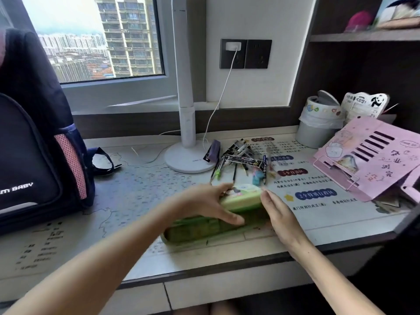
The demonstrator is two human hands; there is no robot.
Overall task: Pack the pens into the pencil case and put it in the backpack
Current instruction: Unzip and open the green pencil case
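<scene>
"M BABY" in white on the backpack (34, 137); "5个自治区" and "2个特别行政区" on the desk mat (141, 189)

Daylight comes through a window (95, 37) up and to the left of the fingers (269, 200), with high-rise blocks outside. Beyond the fingers and a little left, a white lamp (186, 110) stands on its round base on the tabletop (136, 189), which is covered by a printed map. Behind the lamp a white wall (256, 19) bears a dark socket plate (245, 53) with a white plug and cable. Up and right of the fingers rises a dark wooden shelf unit (363, 64).
</scene>
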